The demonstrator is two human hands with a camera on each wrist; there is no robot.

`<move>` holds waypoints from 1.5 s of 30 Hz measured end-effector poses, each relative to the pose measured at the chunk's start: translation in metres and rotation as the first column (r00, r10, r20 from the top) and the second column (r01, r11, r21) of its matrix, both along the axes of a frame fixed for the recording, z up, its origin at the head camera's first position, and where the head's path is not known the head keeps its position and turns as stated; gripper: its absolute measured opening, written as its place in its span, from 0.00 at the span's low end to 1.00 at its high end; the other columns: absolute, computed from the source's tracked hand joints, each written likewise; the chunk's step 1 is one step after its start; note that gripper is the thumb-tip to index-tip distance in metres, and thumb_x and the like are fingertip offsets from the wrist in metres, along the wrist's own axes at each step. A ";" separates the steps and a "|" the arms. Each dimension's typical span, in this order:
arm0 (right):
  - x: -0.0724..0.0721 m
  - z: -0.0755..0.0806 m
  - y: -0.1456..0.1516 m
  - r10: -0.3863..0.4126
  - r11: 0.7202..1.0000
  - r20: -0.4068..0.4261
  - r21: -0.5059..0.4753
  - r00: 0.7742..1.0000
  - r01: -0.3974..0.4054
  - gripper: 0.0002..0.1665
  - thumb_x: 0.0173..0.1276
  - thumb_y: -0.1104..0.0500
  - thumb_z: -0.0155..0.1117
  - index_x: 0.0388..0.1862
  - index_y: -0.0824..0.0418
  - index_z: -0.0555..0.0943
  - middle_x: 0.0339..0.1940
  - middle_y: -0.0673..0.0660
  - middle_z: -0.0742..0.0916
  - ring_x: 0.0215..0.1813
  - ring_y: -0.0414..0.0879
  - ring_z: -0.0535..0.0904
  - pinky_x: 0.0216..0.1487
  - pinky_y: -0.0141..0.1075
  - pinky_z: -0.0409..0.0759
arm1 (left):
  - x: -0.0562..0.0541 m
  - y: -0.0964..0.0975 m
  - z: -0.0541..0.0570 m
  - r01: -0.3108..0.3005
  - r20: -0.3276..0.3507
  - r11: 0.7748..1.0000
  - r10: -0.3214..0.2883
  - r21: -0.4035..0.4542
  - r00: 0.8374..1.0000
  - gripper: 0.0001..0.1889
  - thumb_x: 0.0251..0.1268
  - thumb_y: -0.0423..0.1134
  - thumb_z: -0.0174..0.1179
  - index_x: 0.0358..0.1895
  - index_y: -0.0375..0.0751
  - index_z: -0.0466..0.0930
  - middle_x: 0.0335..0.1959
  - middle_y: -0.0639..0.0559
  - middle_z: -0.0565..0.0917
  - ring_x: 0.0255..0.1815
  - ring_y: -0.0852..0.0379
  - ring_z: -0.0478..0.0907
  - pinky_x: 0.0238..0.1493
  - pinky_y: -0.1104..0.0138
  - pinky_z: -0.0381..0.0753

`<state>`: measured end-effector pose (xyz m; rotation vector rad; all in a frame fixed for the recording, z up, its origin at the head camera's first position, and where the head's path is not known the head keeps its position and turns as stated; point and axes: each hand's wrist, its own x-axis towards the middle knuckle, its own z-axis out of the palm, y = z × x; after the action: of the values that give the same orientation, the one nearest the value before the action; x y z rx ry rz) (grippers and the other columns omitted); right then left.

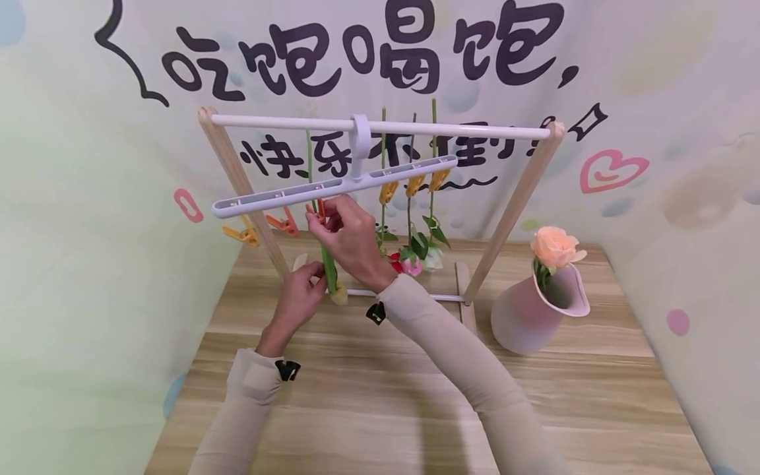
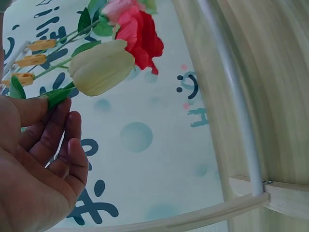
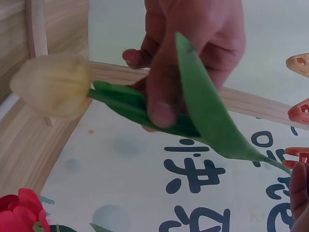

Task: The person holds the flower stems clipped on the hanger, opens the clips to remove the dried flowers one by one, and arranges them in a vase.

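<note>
A cream-yellow tulip (image 2: 102, 67) hangs bloom down, its long green leaves (image 3: 212, 111) along the stem. My left hand (image 1: 299, 297) pinches it between thumb and fingers just behind the bloom. Higher up, my right hand (image 1: 356, 241) pinches an orange-red clip (image 1: 321, 210) under the pale lavender hanger (image 1: 297, 193), where the tulip's stem passes. The clip's grip on the stem is partly hidden by my fingers. Another orange-red clip (image 1: 284, 223) and a yellow clip (image 1: 242, 233) hang to the left with no flower.
Yellow clips (image 1: 415, 185) on the hanger's right hold upside-down red, pink and white flowers (image 1: 433, 257). The hanger hooks over a white rod (image 1: 463, 131) between wooden posts (image 1: 515, 208). At right stands a pinkish-white vase (image 1: 522, 320) with a peach rose (image 1: 556, 247).
</note>
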<state>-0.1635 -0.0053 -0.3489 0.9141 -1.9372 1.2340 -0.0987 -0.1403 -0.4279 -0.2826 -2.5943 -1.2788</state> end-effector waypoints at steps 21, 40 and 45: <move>-0.001 -0.005 0.008 0.004 1.000 0.012 0.027 1.000 -0.005 0.15 0.64 0.59 0.71 0.43 0.68 0.79 0.32 0.56 0.82 0.28 0.39 0.79 0.30 0.23 0.77 | 0.010 -0.012 -0.049 0.064 0.165 0.978 -0.031 -0.200 0.986 0.04 0.61 0.30 0.59 0.32 0.37 0.84 0.22 0.52 0.82 0.24 0.59 0.73 0.29 0.66 0.72; 0.005 -0.020 0.023 -0.068 0.992 -0.060 0.106 0.996 0.074 0.18 0.62 0.54 0.74 0.41 0.66 0.81 0.32 0.57 0.84 0.27 0.41 0.80 0.29 0.29 0.80 | 0.018 -0.025 -0.064 0.182 0.292 0.944 -0.098 -0.277 0.952 0.08 0.64 0.32 0.60 0.26 0.42 0.78 0.19 0.57 0.73 0.20 0.60 0.66 0.24 0.66 0.66; 0.010 -0.031 0.036 -0.080 0.988 -0.042 0.131 0.996 0.085 0.16 0.62 0.54 0.73 0.40 0.65 0.81 0.32 0.56 0.85 0.27 0.41 0.81 0.30 0.30 0.81 | 0.021 -0.028 -0.067 0.199 0.332 0.934 -0.095 -0.296 0.938 0.08 0.65 0.33 0.59 0.26 0.42 0.79 0.19 0.57 0.75 0.21 0.60 0.67 0.25 0.67 0.67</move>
<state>-0.1535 0.0305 -0.3795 0.9068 -2.0266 1.0441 -0.0777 -0.1688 -0.4947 -0.3673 -3.1160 -0.9975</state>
